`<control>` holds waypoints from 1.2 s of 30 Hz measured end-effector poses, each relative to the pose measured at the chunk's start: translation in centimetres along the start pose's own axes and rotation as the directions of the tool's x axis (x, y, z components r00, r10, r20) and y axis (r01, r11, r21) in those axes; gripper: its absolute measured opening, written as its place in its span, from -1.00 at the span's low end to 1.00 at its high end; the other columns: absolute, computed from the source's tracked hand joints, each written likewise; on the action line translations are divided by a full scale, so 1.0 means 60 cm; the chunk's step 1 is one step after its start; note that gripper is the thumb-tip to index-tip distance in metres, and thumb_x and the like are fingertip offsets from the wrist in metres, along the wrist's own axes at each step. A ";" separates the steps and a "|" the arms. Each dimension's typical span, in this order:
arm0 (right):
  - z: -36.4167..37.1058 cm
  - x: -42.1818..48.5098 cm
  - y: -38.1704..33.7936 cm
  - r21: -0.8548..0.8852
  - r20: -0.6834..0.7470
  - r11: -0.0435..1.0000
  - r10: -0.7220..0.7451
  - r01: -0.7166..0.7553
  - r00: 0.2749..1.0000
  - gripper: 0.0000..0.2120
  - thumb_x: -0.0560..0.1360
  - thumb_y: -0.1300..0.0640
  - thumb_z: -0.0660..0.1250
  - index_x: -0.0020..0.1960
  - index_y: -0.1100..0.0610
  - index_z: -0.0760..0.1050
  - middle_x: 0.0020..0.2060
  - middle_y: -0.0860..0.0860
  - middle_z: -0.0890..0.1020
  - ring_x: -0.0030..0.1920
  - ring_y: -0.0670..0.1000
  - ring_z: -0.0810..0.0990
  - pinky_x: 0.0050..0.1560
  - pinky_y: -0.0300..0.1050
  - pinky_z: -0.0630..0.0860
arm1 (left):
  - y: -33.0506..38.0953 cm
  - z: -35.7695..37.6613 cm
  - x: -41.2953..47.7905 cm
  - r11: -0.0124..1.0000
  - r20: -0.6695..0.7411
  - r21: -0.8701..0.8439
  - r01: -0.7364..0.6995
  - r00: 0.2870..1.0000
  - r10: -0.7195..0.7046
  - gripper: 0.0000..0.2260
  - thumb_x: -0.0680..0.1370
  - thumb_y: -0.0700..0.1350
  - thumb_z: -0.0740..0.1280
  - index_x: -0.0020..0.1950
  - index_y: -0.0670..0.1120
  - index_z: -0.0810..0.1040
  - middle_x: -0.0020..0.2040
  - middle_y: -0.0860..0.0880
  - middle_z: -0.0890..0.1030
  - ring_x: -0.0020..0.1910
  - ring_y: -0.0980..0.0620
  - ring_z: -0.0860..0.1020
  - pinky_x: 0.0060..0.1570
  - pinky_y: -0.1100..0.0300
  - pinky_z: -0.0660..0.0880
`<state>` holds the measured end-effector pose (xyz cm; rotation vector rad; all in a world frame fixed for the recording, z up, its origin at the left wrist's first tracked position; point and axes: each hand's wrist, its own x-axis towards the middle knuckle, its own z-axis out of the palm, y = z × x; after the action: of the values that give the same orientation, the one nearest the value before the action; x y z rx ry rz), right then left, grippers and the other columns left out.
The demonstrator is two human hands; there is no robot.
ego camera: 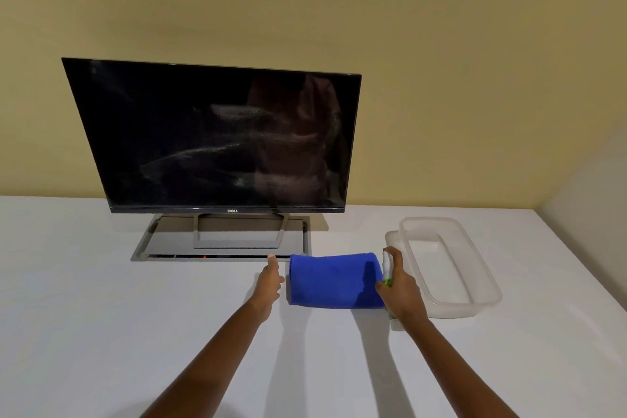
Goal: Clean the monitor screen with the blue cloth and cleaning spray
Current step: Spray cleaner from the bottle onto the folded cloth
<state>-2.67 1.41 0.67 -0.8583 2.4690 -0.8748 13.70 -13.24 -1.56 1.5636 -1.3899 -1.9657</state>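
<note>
A black monitor (210, 136) stands on its stand at the back of the white table, its dark screen streaked with wet spray marks. A folded blue cloth (334, 280) lies on the table in front of it, to the right. My right hand (402, 288) grips a small white spray bottle (386, 263) with a green band, just right of the cloth, forefinger on top. My left hand (269, 276) hovers with fingers apart just left of the cloth, holding nothing.
A clear plastic container (475, 265) sits to the right of my right hand, with its lid (392, 237) partly under it. A grey cable hatch (149, 244) is set into the white table (101, 316) under the monitor stand. A yellow wall rises behind.
</note>
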 end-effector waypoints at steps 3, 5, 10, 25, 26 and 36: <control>-0.007 -0.003 0.008 -0.016 -0.020 1.000 -0.002 0.002 1.000 -0.44 0.47 0.32 0.17 0.40 0.04 0.11 -0.40 0.08 0.44 -0.45 -0.05 0.41 -0.49 -0.30 0.30 | 0.002 0.003 0.000 1.000 0.015 0.006 -0.003 1.000 0.003 -0.47 0.61 0.12 -0.16 0.49 -0.13 0.07 0.50 -0.21 0.18 0.47 -0.23 0.17 0.44 -0.10 0.10; -0.009 -0.009 0.010 -0.005 -0.035 1.000 0.000 0.000 0.999 -0.47 0.49 0.31 0.18 0.39 0.07 0.12 -0.40 0.03 0.43 -0.41 -0.07 0.43 -0.47 -0.31 0.30 | 0.003 0.006 0.000 1.000 0.014 0.014 -0.002 1.000 0.002 -0.48 0.61 0.12 -0.17 0.50 -0.13 0.06 0.50 -0.20 0.17 0.47 -0.23 0.17 0.44 -0.10 0.10; -0.016 -0.021 0.028 0.114 -0.162 0.993 0.028 -0.009 0.986 -0.44 0.47 0.29 0.23 0.39 0.05 0.11 -0.23 0.12 0.51 -0.30 0.08 0.50 -0.30 -0.12 0.44 | 0.003 0.011 0.001 1.000 0.002 0.027 0.014 1.000 -0.014 -0.49 0.61 0.11 -0.14 0.49 -0.13 0.06 0.50 -0.20 0.17 0.46 -0.23 0.19 0.43 -0.10 0.12; 0.013 -0.049 0.107 0.534 -0.277 0.846 0.172 0.003 0.945 -0.73 0.42 0.30 0.39 -0.17 -0.01 0.37 -0.25 -0.01 0.55 -0.31 0.04 0.51 -0.32 -0.20 0.48 | -0.043 0.035 0.028 0.955 -0.006 0.296 -0.016 1.000 0.019 -0.88 0.57 -0.16 0.21 -0.05 -0.21 0.34 -0.12 -0.16 0.44 -0.40 0.07 0.32 -0.40 0.28 0.26; 0.015 -0.051 0.108 0.546 -0.269 0.838 0.170 0.005 0.948 -0.73 0.41 0.30 0.40 -0.15 -0.01 0.38 -0.23 -0.02 0.56 -0.32 0.03 0.52 -0.31 -0.24 0.49 | -0.045 0.036 0.030 0.950 -0.003 0.310 -0.024 1.000 0.027 -0.89 0.56 -0.16 0.22 -0.05 -0.21 0.35 -0.12 -0.17 0.46 -0.37 0.05 0.37 -0.38 0.28 0.29; 0.024 -0.060 0.123 0.556 -0.238 0.831 0.167 -0.006 0.957 -0.70 0.40 0.28 0.43 0.05 0.16 0.39 -0.09 0.05 0.58 -0.18 -0.08 0.59 -0.29 -0.49 0.49 | -0.057 0.040 0.024 0.924 -0.038 0.380 -0.036 0.998 0.054 -0.86 0.51 -0.19 0.31 -0.08 -0.23 0.39 -0.01 -0.23 0.53 -0.04 -0.15 0.51 0.03 0.02 0.48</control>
<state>-2.36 7.72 -4.79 -0.4304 2.2384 -1.6598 12.24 -11.33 -5.29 1.7019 -1.8539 -1.6898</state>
